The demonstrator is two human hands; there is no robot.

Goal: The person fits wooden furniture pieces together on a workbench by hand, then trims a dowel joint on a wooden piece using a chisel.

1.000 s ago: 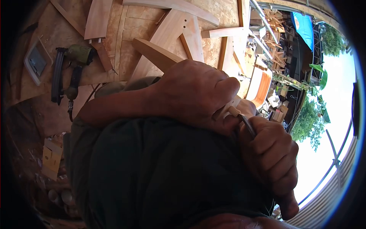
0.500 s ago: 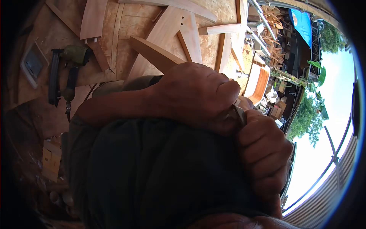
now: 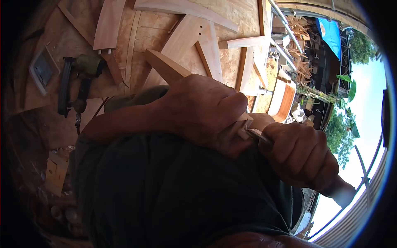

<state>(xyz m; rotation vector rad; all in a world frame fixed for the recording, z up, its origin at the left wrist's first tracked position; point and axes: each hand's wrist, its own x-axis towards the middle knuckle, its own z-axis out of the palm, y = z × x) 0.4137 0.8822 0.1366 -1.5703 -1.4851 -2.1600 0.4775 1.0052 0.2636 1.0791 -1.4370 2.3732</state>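
My left hand (image 3: 206,111) is closed around a wooden bar (image 3: 165,68), held close against my dark shirt (image 3: 165,182). One end of the bar sticks out beyond the wrist. Its other, cut end shows just under the thumb. To the right, my right hand (image 3: 300,153) is a fist around a narrow metal-bladed tool (image 3: 260,135). The tip of that blade meets or nearly meets the cut end of the bar. The fingers cover the tool's handle, so its exact kind is hidden.
On the wooden worktop (image 3: 144,45) lie a green nail gun (image 3: 88,65), a grey tray (image 3: 41,72) and several shaped wooden parts, one with two drilled holes (image 3: 201,29). A curved wooden piece (image 3: 283,99) stands farther off. A cardboard box (image 3: 56,173) is at the lower left.
My right fist has turned and moved right with the bladed tool, exposing the bar's cut end. My left hand has shifted slightly left and down, still gripping the bar. The view has shifted a little.
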